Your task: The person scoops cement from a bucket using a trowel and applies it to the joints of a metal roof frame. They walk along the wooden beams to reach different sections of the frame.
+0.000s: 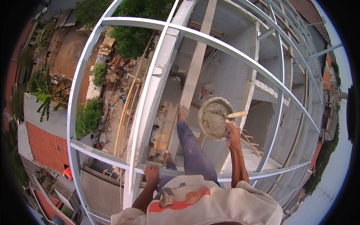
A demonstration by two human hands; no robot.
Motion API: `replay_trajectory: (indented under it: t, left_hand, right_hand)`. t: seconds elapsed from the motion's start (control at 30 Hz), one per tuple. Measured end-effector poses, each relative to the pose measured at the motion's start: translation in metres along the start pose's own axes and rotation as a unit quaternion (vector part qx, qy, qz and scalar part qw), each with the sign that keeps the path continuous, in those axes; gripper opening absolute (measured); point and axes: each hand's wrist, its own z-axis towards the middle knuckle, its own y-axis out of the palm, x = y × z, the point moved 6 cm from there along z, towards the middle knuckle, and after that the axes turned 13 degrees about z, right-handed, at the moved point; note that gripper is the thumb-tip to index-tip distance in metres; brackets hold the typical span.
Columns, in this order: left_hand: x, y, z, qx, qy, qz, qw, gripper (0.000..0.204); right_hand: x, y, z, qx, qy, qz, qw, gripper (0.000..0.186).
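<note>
My right hand (232, 132) is closed on the rim of a round bucket (201, 125), out in front of me at the right. Wet grey mortar (214, 117) lies in the bucket. A trowel with a pale wooden handle (237, 114) rests in it, the handle sticking out over the rim just above my fingers; its blade is hidden. My left hand (151, 174) is closed over a light steel frame bar (108, 158) beside my hip. Both feet, in sandals, are on a wooden plank (193, 80) high above the floor.
Steel roof framing (228, 47) crosses around me. A block wall top (159, 71) runs along my left, with a steep drop beyond it. Far below are bamboo poles (129, 108), a yellow sack (161, 141) and a wooden ladder (252, 143). Rough block walls (234, 56) stand at the right.
</note>
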Motion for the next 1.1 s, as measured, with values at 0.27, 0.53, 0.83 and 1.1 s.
replay_trajectory:
  t: [0.27, 0.53, 0.83, 1.1]
  left_hand:
    - [-0.002, -0.012, 0.015, -0.137, 0.002, -0.049, 0.989, 0.056]
    - [0.046, -0.241, 0.281, 0.088, 0.120, -0.348, 0.926, 0.037]
    - [0.051, -0.481, 0.624, 0.435, 0.133, -0.017, 0.890, 0.058]
    - [0.035, -0.477, 0.725, 0.337, 0.167, 0.134, 0.917, 0.072]
  right_hand:
    - [-0.010, 0.012, 0.097, 0.052, 0.056, 0.067, 0.995, 0.029]
    - [-0.003, 0.010, 0.177, 0.071, 0.065, 0.134, 0.986, 0.044]
    - [-0.055, 0.025, 0.289, 0.100, 0.024, 0.171, 0.980, 0.047]
    - [-0.086, 0.025, 0.412, 0.134, -0.029, 0.209, 0.968, 0.071]
